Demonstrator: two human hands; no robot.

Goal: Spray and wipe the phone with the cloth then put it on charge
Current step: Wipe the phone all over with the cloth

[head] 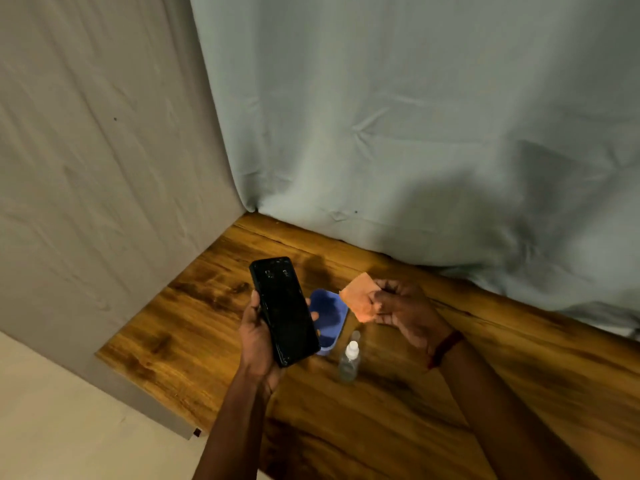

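My left hand [258,337] grips a black phone [284,311] with its dark screen facing up, held above the wooden table [194,306]. My right hand [403,311] pinches a small orange cloth [358,297] to the right of the phone, not touching it. A small clear spray bottle [349,362] with a white nozzle stands upright on the table below the cloth. A blue oval object [329,315] lies on the table behind the phone, partly hidden by it; I cannot tell what it is.
Grey fabric [415,133] hangs behind the table and a beige sheet [86,168] covers the left side. The table's left edge [145,386] drops to a pale floor. A red band sits on my right wrist [446,344].
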